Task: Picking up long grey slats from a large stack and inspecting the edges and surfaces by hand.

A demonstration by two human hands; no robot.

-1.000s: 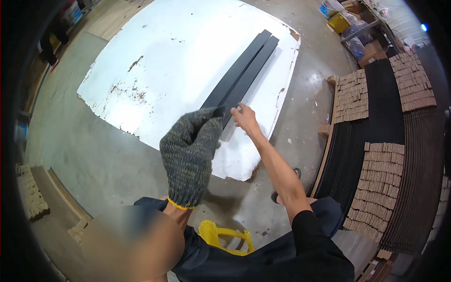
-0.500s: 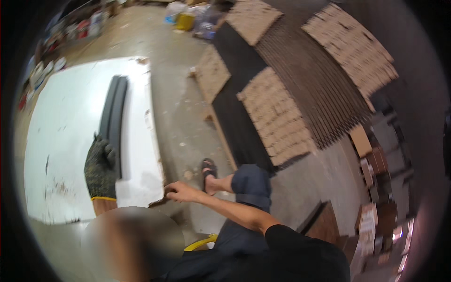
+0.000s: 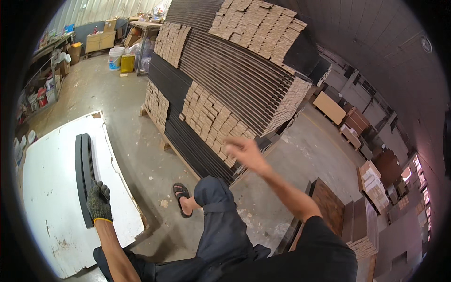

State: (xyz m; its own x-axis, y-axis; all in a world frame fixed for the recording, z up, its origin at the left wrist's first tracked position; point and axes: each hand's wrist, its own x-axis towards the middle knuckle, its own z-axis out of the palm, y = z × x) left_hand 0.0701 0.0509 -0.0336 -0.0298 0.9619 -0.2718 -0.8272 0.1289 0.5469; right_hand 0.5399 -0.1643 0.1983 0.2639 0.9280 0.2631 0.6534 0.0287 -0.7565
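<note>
My left hand [image 3: 99,201], in a dark knitted glove with a yellow cuff edge, is closed at the near right side of some long dark grey strips [image 3: 82,171]. These lie side by side on a white board [image 3: 49,188], and the glove hides part of them. My bare right hand [image 3: 247,154] is raised with nothing in it, its fingers apart and slightly blurred. Behind it in the picture rises a large stack of dark strips [image 3: 230,61], bundled in crossing layers with pale brown ends [image 3: 213,113] showing.
The stack stands on a wooden pallet [image 3: 167,142]. Between it and the board runs a concrete floor [image 3: 127,127]. A white bucket [image 3: 115,58] and yellow container [image 3: 127,63] are at the back. Brown panels [image 3: 329,202] lie at my right, with cartons [image 3: 373,183] beyond.
The view has swung up and to the right, showing more of the stack. My right hand has left the board's edge and risen toward the stack; my left hand stays at the strips.
</note>
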